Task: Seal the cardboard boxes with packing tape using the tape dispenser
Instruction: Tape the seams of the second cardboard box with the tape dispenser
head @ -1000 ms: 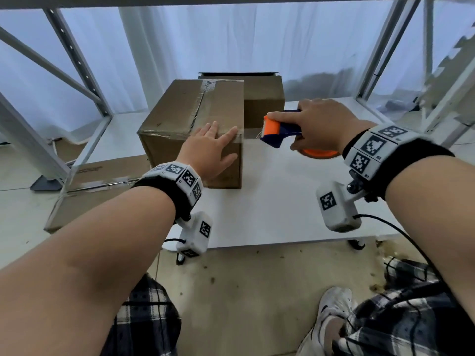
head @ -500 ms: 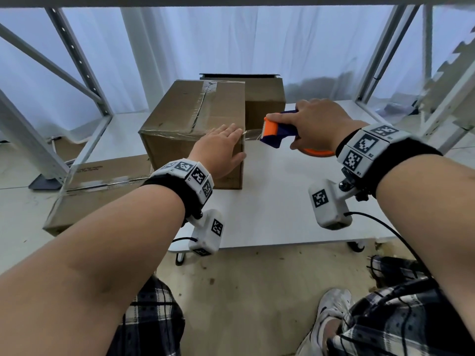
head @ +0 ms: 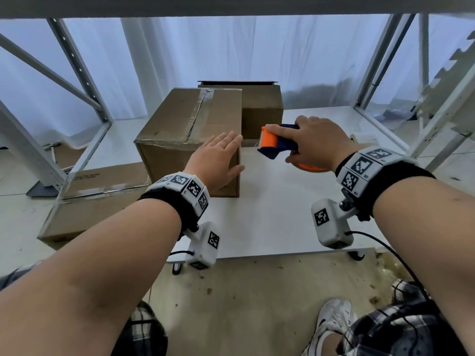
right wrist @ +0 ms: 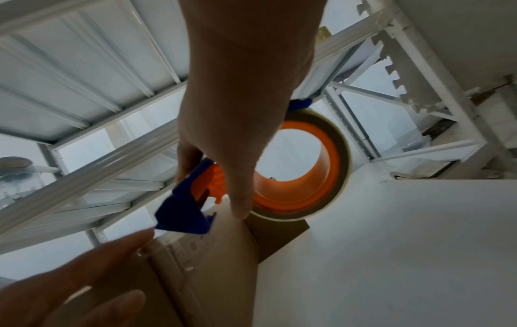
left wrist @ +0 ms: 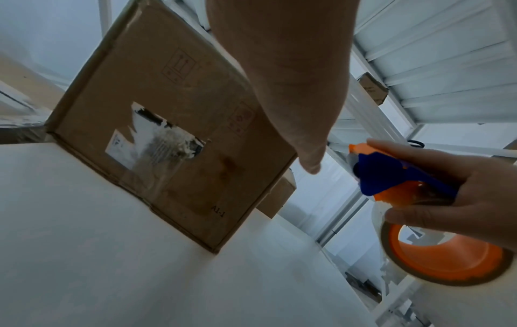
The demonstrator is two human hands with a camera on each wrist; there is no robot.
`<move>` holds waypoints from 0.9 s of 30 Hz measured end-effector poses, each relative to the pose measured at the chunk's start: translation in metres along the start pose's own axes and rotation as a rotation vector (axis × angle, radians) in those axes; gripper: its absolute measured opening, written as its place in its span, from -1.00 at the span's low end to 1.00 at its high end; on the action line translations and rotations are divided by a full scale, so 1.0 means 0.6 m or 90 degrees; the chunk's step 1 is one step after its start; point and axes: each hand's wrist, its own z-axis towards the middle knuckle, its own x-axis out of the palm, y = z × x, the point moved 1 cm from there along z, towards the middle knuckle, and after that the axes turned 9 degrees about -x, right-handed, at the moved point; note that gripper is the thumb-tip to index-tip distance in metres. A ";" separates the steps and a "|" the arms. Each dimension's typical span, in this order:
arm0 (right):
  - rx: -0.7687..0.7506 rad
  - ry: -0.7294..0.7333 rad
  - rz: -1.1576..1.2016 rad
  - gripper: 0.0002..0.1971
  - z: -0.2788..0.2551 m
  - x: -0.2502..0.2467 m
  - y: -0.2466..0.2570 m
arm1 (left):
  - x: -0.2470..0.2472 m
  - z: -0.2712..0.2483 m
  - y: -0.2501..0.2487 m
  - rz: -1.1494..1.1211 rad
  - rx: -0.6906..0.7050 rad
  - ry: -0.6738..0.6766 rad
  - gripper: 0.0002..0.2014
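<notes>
Front cardboard box (head: 190, 134), centre of frame on the white table (head: 270, 222): top seam already taped; second box (head: 259, 109) behind, state unclear. Left hand (head: 218, 158) flat, fingers straight against the box's near upper edge. Right hand (head: 308, 145) clamped round the tape dispenser (head: 277, 143), just right of the box, long axis roughly horizontal, orange blade end pointing left.

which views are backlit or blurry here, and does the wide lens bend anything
Head view: sharp, shelf posts bow outward. Left wrist view: left hand backlit and dark, box readable. Right wrist view: tape dispenser motion-blurred, right hand silhouetted against bright curtains.
</notes>
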 end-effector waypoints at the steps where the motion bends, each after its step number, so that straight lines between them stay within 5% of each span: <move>1: 0.004 -0.008 0.022 -0.20 -0.005 0.004 -0.002 | 0.001 0.001 0.000 -0.002 -0.004 -0.006 -0.30; 13: 0.043 0.111 -0.064 -0.22 -0.086 0.044 -0.050 | 0.014 0.002 -0.004 0.020 -0.023 -0.063 -0.41; 20: 0.042 0.233 -0.020 -0.35 -0.034 0.046 0.022 | 0.014 -0.002 0.002 0.021 -0.004 -0.069 -0.39; 27: 0.055 0.253 -0.001 -0.44 0.018 0.056 0.064 | 0.018 -0.004 0.010 0.026 0.015 -0.071 -0.39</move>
